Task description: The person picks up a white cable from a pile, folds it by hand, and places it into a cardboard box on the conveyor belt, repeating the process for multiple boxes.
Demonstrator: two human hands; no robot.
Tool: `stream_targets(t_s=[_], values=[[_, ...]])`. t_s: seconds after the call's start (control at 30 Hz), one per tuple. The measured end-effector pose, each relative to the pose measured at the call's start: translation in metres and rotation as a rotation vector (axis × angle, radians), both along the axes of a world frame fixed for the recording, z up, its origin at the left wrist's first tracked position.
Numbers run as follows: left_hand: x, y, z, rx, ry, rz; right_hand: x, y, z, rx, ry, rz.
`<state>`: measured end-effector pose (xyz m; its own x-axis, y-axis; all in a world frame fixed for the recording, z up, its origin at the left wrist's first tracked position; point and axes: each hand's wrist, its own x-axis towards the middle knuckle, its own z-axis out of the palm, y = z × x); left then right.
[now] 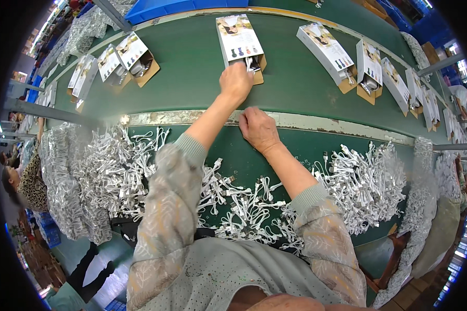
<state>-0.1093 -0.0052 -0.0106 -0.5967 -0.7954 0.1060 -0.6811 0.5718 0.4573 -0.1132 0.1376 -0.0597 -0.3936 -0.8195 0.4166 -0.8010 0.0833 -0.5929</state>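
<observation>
My left hand (236, 83) is closed at the near, open end of a white printed box (238, 37) on the green belt. A white cable (249, 62) shows beside its fingers, running into the box opening. The box's brown cardboard flap (258, 78) hangs open under the hand. My right hand (258, 128) rests on the worn white rail (316, 123) with its fingers curled in. Whether anything is inside those fingers is hidden. Below both hands, short white USB cables (249, 207) lie scattered on the green worktop.
More open printed boxes stand on the belt at left (132, 52) and right (327, 49). Big cable heaps (366, 181) flank my arms, with clear plastic bags (62, 176) at left. A blue tray (181, 8) lies beyond the belt. Another person (28, 181) is at far left.
</observation>
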Motion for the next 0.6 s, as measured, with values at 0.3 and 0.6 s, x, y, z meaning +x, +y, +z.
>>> stream_targets(t_s=[0.3, 0.6], values=[[0.058, 0.076, 0.07, 0.009, -0.176, -0.505, -0.01, 0.003, -0.002, -0.017, -0.051, 0.041], [0.137, 0.155, 0.029, 0.134, -0.212, -1.035, -0.005, -0.004, -0.002, -0.089, 0.027, -0.04]])
